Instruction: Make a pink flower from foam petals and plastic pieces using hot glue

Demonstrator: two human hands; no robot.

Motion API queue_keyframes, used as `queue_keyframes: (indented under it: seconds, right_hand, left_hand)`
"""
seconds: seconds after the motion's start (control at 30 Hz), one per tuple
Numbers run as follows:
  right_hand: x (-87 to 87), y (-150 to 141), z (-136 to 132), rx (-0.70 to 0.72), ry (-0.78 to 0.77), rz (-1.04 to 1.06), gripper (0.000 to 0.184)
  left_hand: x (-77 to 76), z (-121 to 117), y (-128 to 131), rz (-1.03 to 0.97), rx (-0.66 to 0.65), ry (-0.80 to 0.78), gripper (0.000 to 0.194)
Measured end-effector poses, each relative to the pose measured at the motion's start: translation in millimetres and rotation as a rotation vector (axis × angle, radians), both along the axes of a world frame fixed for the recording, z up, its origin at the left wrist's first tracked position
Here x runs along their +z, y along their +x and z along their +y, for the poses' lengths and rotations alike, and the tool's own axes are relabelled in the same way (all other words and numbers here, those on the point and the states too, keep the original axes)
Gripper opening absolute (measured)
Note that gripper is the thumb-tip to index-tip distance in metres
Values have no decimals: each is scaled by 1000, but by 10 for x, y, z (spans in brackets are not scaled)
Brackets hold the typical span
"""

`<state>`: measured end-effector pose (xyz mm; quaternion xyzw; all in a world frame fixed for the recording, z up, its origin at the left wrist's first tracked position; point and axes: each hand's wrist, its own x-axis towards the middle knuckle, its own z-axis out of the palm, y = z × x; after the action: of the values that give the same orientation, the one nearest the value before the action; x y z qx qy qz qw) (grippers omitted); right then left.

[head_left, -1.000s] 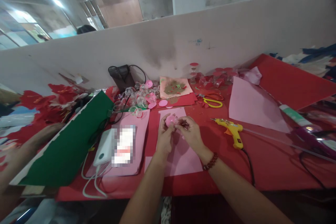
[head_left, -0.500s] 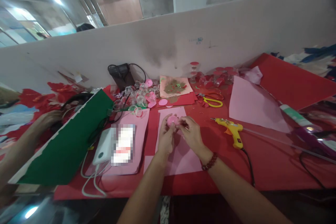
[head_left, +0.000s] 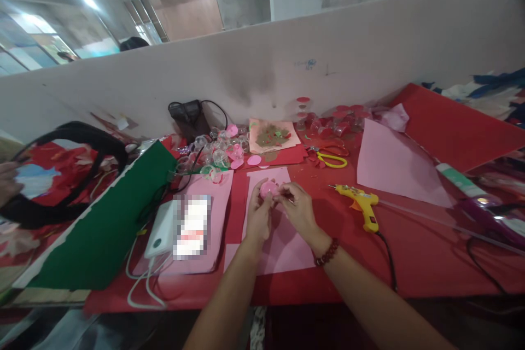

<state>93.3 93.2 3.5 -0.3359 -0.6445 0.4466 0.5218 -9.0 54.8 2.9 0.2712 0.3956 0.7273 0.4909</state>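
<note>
Between my two hands is a small, round, shiny pink piece (head_left: pixel 269 190), perhaps a clear plastic cup with a pink disc; its exact kind cannot be made out. My left hand (head_left: pixel 260 214) is closed around its left side, with the thumb at the front. Fingertips of my right hand (head_left: pixel 298 205) are pinched together at its right edge. Below both hands lie pink sheets (head_left: pixel 287 254) on the red table (head_left: pixel 353 279). To the right of my right hand, a yellow glue gun (head_left: pixel 361 199) rests with its nozzle pointing left.
Clear plastic cups (head_left: pixel 221 158) and pink discs (head_left: pixel 254 160) are piled behind my left hand. Scissors (head_left: pixel 334 160) lie at the back. A white power bank (head_left: pixel 161 232) and a blurred-out phone (head_left: pixel 192 227) are at left. Beyond the green board (head_left: pixel 106 229), a co-worker's hand (head_left: pixel 7 181) holds a black looped object (head_left: pixel 77 131).
My hands and the pink piece have hardly moved. At the far left, the co-worker's hand has drawn back leftward, and the black looped object now shows larger there.
</note>
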Motion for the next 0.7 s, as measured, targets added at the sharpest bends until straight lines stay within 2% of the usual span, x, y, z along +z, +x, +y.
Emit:
queue_keyframes:
  seconds: [0.1,0.27,0.37,0.47,0.57,0.7]
  right_hand:
    - [16,-4,-3,-12,10,-12,4]
    - [15,-21,-19,-44,68,-28,16]
    - [-15,-21,-20,-68,48,-19,4]
    - [-38,-14,-19,-81,133,-35,16]
    - [-45,-13,-24,-112,233,-42,14]
    - [-36,-14,-33,-142,273,-37,13]
  left_hand:
    - [13,4,1,-5,3,1,45]
    - [30,1,-3,-7,-2,-1,47]
    - [23,1,-5,-20,-8,27,45]
    - [23,5,0,-40,-4,33,44]
    - [31,10,8,-58,-4,30,45]
    - [42,13,10,-57,9,24,44]
